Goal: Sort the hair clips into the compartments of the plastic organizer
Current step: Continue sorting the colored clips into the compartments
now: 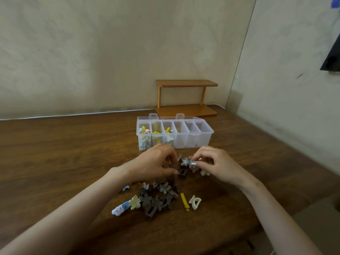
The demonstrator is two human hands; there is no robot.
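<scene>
Held clip: a grey star-shaped clip [186,161] is pinched at the fingertips of the right hand [219,166], raised just above the table and between the two hands.
Right hand: thumb and fingers are curled narrow around that clip; pale clips [195,169] lie directly beneath its fingers.
Left hand [154,166]: fingers are curled downward over the far end of the pile, thumb tip beside a brown rectangular clip [183,173]; I cannot tell whether it holds anything.
Loose hair clips [158,197]: a heap, mostly brown flower and claw shapes, lies on the table below both wrists, on the near side of the hands.
Outliers: a yellow bar clip [184,201] and a white claw clip [195,201] lie under the right forearm; a cream flower clip [135,201] and a white bunny clip [118,210] lie beside the left forearm.
Plastic organizer [193,142]: clear, lid open, it stands just beyond the fingertips of both hands; the three compartments ahead of the left hand hold clips.
Table [55,153]: dark wood.
Wooden shelf [185,83]: stands beyond the organizer, against the wall.
</scene>
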